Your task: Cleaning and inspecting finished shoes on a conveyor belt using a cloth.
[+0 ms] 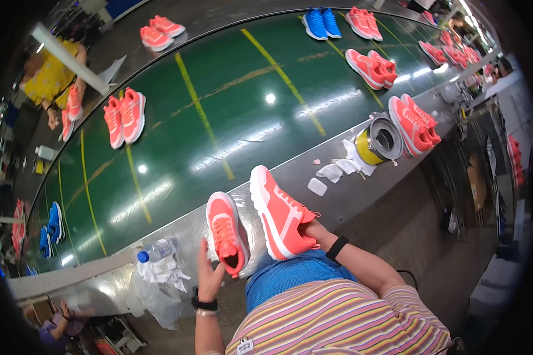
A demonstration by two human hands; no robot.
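My left hand is open, its fingers spread against the heel of a coral sneaker that rests on the metal ledge beside the belt. My right hand reaches into the opening of a second coral sneaker and grips it; this shoe lies tilted on its side with the white sole turned left. Both wrists carry black bands. A blue cloth lies over my lap.
A wide green conveyor belt carries coral pairs and a blue pair. On the ledge sit a yellow tin, white rags, and a water bottle. A person in yellow works at the far left.
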